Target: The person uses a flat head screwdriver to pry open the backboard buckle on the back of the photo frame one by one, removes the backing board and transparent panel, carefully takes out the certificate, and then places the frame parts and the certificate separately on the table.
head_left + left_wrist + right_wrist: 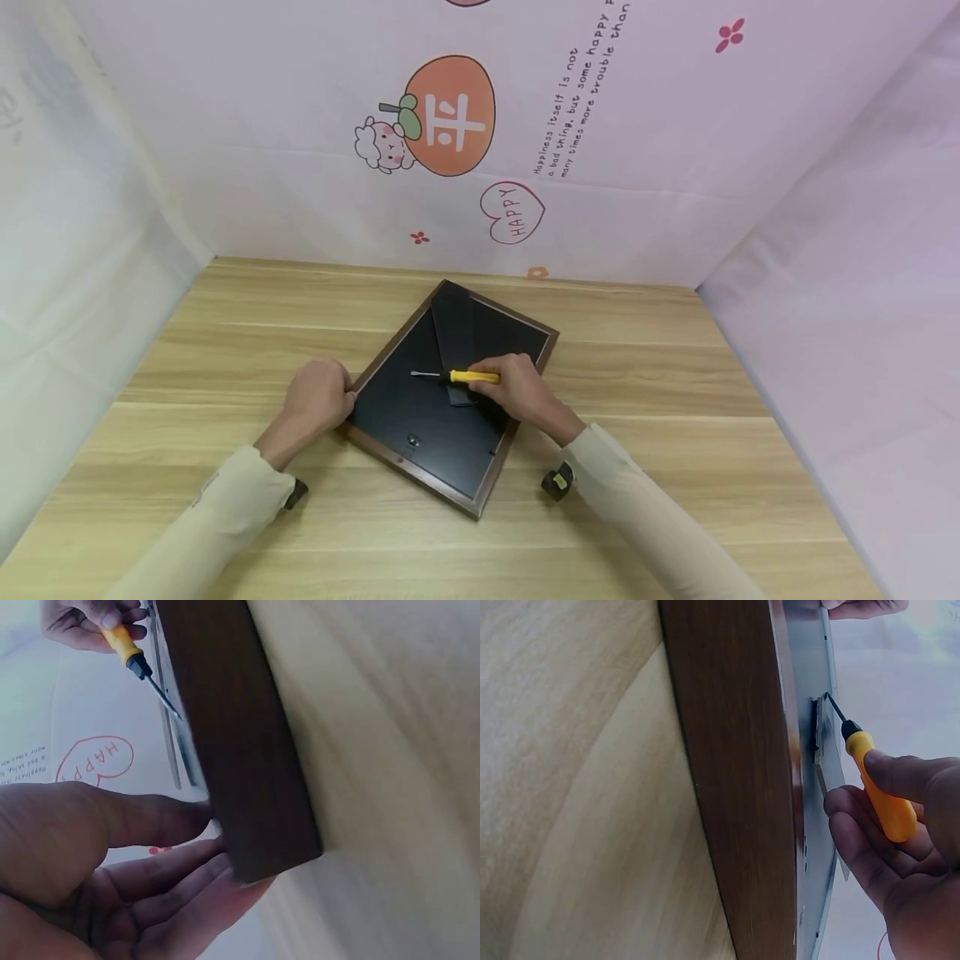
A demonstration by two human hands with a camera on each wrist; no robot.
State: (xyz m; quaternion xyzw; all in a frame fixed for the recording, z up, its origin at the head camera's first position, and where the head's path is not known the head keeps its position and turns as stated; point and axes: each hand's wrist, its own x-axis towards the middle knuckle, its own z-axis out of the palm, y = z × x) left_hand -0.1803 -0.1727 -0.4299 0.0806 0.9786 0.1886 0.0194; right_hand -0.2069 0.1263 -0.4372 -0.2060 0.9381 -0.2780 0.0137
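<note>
A picture frame (420,477) with a brown wooden border lies back side up on the table, turned at an angle. Its black backing board (393,408) carries a long black stand leg (453,325). My left hand (321,396) grips the frame's left corner; the left wrist view shows thumb and fingers (165,819) on either side of that corner. In my right hand (521,390) is a screwdriver (474,377) with a yellow handle, held over the backing and leg. Its metal tip points left; whether it touches the board I cannot tell.
The wood-grain table (645,375) extends around the frame. Behind it stands a white printed sheet (300,100), with pale sheets (862,275) at both sides. A small metal fitting (413,440) sits on the backing near the frame's lower edge.
</note>
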